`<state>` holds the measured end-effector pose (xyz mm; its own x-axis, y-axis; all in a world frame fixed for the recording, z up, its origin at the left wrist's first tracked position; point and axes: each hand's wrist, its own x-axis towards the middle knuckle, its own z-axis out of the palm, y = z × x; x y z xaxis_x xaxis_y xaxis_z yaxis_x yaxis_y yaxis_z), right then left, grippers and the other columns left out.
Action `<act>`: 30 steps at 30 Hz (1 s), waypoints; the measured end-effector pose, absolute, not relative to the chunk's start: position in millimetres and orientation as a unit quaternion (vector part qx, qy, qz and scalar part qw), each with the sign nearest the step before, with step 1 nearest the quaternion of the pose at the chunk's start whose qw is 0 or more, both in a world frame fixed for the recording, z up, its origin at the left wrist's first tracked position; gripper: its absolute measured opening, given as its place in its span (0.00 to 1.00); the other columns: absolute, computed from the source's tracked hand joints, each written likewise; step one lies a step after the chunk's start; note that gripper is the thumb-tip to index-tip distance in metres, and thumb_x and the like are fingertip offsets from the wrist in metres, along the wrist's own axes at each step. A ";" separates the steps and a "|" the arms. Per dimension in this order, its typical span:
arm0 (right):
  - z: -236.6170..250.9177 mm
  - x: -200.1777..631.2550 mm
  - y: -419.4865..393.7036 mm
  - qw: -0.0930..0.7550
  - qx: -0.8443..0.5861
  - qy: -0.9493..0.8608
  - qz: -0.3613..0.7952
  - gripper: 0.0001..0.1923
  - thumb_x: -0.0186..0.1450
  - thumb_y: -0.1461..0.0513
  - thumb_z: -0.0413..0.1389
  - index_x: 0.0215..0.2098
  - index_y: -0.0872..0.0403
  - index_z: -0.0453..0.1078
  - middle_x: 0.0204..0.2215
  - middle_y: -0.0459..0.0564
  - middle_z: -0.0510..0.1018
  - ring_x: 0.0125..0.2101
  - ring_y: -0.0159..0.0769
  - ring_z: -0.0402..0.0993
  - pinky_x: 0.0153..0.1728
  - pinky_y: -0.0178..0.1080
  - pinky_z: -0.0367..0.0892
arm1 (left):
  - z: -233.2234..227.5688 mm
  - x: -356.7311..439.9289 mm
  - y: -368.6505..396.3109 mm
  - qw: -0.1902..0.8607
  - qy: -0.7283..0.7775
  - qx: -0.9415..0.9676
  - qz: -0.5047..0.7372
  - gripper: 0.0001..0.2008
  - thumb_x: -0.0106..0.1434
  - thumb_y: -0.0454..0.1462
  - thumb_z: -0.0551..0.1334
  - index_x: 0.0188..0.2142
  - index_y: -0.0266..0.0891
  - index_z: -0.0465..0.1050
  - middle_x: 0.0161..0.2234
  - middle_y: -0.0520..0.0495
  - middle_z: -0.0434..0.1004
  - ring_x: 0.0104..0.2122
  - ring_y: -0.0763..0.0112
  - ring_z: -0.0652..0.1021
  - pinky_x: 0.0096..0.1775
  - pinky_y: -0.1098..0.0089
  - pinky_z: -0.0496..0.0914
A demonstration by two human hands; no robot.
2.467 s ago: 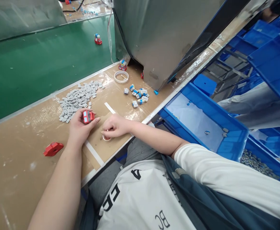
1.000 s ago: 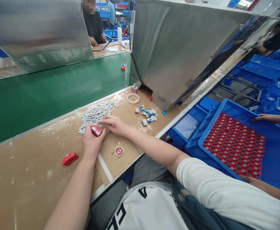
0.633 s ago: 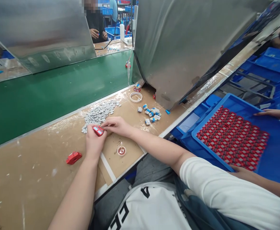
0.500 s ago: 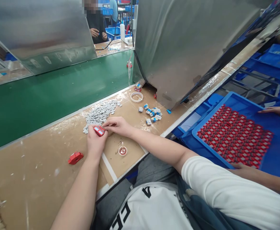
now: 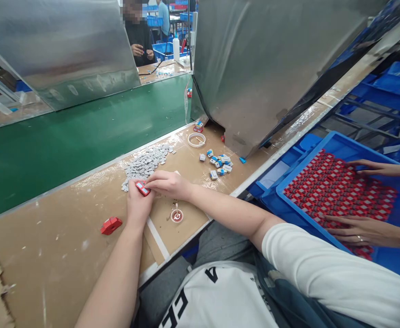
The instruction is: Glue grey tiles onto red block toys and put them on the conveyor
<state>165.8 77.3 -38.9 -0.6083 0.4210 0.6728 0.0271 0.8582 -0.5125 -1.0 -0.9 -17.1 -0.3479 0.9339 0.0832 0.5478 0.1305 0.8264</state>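
In the head view, left of centre, the left hand point(image 5: 137, 204) is gripping a small red part point(image 5: 142, 188); the right hand point(image 5: 168, 183) is pinching at that part's edge, just below the grey pile point(image 5: 145, 163); a co-worker's hands are resting on the blue tray point(image 5: 384, 214) at right.

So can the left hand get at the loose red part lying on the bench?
Probably yes, once freed: the left hand holds a small red piece, but the loose red part lies just to its left on bare bench, nothing between.
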 end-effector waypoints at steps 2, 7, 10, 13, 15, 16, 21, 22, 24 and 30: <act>-38.2 164.7 77.7 0.457 -0.123 -0.832 0.289 0.14 0.80 0.57 0.56 0.48 0.53 0.84 0.49 0.59 0.86 0.51 0.39 0.84 0.58 0.45 0.79 | -19.1 -1.6 -1.1 0.244 0.698 0.522 0.426 0.21 0.55 0.49 0.69 0.44 0.46 0.67 0.35 0.51 0.76 0.35 0.62 0.77 0.38 0.64 0.71; -33.9 161.5 72.7 0.484 -0.187 -0.743 0.422 0.15 0.73 0.50 0.66 0.42 0.54 0.84 0.41 0.54 0.87 0.44 0.39 0.83 0.53 0.44 0.80 | -19.4 2.1 -3.4 0.237 0.674 0.532 0.455 0.23 0.58 0.53 0.69 0.45 0.45 0.67 0.36 0.51 0.76 0.34 0.64 0.77 0.38 0.66 0.72; -32.9 159.5 68.5 0.478 -0.232 -0.703 0.473 0.19 0.70 0.47 0.67 0.44 0.54 0.81 0.42 0.52 0.84 0.44 0.37 0.80 0.46 0.39 0.78 | -16.5 5.3 -5.7 0.223 0.665 0.551 0.452 0.21 0.59 0.52 0.68 0.45 0.46 0.66 0.39 0.49 0.77 0.37 0.62 0.79 0.40 0.64 0.73; -30.2 161.6 68.5 0.447 -0.253 -0.734 0.444 0.17 0.71 0.49 0.66 0.44 0.54 0.76 0.40 0.50 0.79 0.41 0.36 0.76 0.41 0.37 0.73 | -15.9 5.8 -6.9 0.206 0.660 0.567 0.448 0.20 0.61 0.52 0.67 0.46 0.46 0.65 0.42 0.47 0.78 0.40 0.59 0.80 0.44 0.62 0.74; -26.8 165.6 71.0 0.395 -0.246 -0.787 0.405 0.15 0.75 0.51 0.60 0.41 0.54 0.73 0.37 0.48 0.77 0.38 0.35 0.72 0.41 0.38 0.70 | -17.6 4.7 -6.9 0.194 0.666 0.570 0.440 0.20 0.61 0.52 0.66 0.46 0.46 0.65 0.43 0.45 0.78 0.41 0.58 0.80 0.44 0.61 0.74; -24.9 167.9 72.8 0.364 -0.236 -0.813 0.389 0.14 0.77 0.52 0.57 0.40 0.53 0.71 0.36 0.48 0.76 0.38 0.36 0.71 0.43 0.39 0.69 | -18.9 4.1 -6.7 0.189 0.668 0.573 0.435 0.20 0.61 0.51 0.66 0.46 0.46 0.65 0.43 0.45 0.78 0.41 0.57 0.80 0.44 0.60 0.74; -20.9 174.0 79.5 0.290 -0.202 -0.840 0.412 0.12 0.80 0.54 0.52 0.40 0.52 0.66 0.37 0.48 0.75 0.41 0.38 0.70 0.49 0.40 0.67 | -24.2 2.2 -5.2 0.183 0.666 0.595 0.411 0.19 0.60 0.50 0.67 0.45 0.46 0.66 0.42 0.45 0.78 0.41 0.56 0.80 0.44 0.60 0.74; -21.4 173.4 79.4 0.291 -0.205 -0.829 0.431 0.12 0.79 0.55 0.52 0.40 0.52 0.66 0.37 0.48 0.75 0.41 0.37 0.70 0.49 0.40 0.67 | -24.4 2.2 -5.1 0.184 0.668 0.595 0.408 0.19 0.60 0.50 0.67 0.45 0.46 0.66 0.42 0.45 0.78 0.41 0.56 0.80 0.44 0.60 0.74; -22.9 170.7 77.7 0.299 -0.218 -0.804 0.465 0.12 0.79 0.54 0.52 0.39 0.52 0.66 0.37 0.47 0.75 0.40 0.36 0.70 0.48 0.39 0.68 | -23.8 2.3 -5.4 0.189 0.675 0.588 0.403 0.20 0.60 0.50 0.68 0.46 0.46 0.66 0.43 0.46 0.78 0.41 0.56 0.80 0.43 0.60 0.74; -26.3 162.2 69.8 0.319 -0.243 -0.798 0.450 0.14 0.80 0.53 0.51 0.38 0.51 0.65 0.36 0.46 0.72 0.41 0.37 0.70 0.49 0.39 0.67 | -20.5 4.0 -6.3 0.208 0.685 0.569 0.404 0.21 0.59 0.48 0.69 0.46 0.46 0.65 0.43 0.46 0.79 0.42 0.56 0.82 0.45 0.60 0.75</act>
<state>162.2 69.8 -26.3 -0.6790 0.6744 0.2899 0.1010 0.4770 -0.8731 4.0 -6.3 -20.5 -0.2663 0.9479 0.1748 0.6119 0.0261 0.7905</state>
